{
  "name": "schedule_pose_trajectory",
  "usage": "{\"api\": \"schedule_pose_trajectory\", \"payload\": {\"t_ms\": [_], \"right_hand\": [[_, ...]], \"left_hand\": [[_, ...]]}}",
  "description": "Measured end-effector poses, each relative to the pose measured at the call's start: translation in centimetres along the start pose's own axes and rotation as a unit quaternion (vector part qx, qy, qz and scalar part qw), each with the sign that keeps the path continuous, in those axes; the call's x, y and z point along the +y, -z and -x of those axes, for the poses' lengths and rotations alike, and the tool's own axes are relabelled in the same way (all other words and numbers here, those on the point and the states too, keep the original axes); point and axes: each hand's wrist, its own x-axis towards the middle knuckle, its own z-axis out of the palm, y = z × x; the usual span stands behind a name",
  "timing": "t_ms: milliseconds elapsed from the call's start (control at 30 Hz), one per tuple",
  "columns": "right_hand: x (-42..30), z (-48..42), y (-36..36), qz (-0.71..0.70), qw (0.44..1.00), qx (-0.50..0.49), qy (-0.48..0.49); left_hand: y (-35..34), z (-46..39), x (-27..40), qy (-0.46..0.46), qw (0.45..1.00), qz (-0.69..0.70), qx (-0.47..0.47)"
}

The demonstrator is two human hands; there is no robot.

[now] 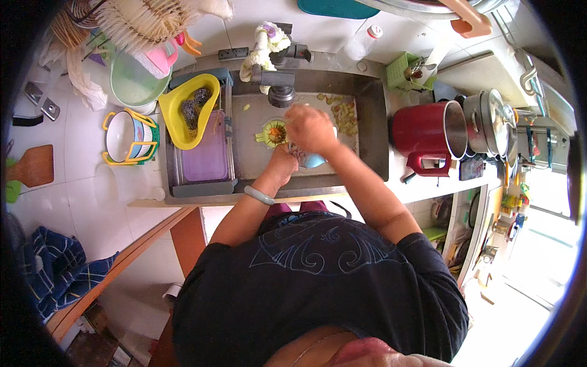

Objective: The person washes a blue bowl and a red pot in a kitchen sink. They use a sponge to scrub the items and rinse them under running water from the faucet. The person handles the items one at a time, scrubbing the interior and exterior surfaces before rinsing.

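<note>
Both my hands are together over the metal sink [370, 119]. My left hand [283, 164], with a bangle on its wrist, is by the left side of a light blue item [314, 160], perhaps a bowl or cup. Its grip is partly hidden. My right hand [309, 128] is bent over the same item, its fingers curled; what they hold cannot be told. Just left of the hands, a yellow-green drain strainer [267, 137] holds orange scraps. The black faucet head [281, 97] hangs above them. Pale food pieces [347, 118] lie at the sink's right side.
A yellow corner strainer [174, 106] with a dark scourer stands over a purple tray [205, 160] at the sink's left. Further left are a white bowl [121, 136] and a green basin [133, 85]. A red pot [419, 128] and a steel pot [477, 124] stand right.
</note>
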Motion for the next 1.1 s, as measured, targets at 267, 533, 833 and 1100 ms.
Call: {"api": "schedule_pose_trajectory", "payload": {"t_ms": [267, 533, 833, 1100], "right_hand": [[9.8, 3.6, -2.1, -0.763, 0.542, -0.025, -0.352], [8.6, 2.4, -0.7, -0.849, 0.481, -0.058, -0.212], [2.3, 4.0, 0.6, -0.034, 0.994, 0.075, 0.071], [9.8, 1.0, 1.7, -0.636, 0.686, -0.209, -0.283]], "left_hand": [[-0.6, 1.3, 1.6, -0.002, 0.998, -0.049, -0.047], [-2.4, 0.9, 6.5, 0.089, 0.980, -0.070, -0.166], [-1.6, -1.4, 2.0, 0.032, 0.986, -0.075, -0.143], [-3.2, 2.0, 4.5, 0.061, 0.955, -0.203, -0.206]]}}
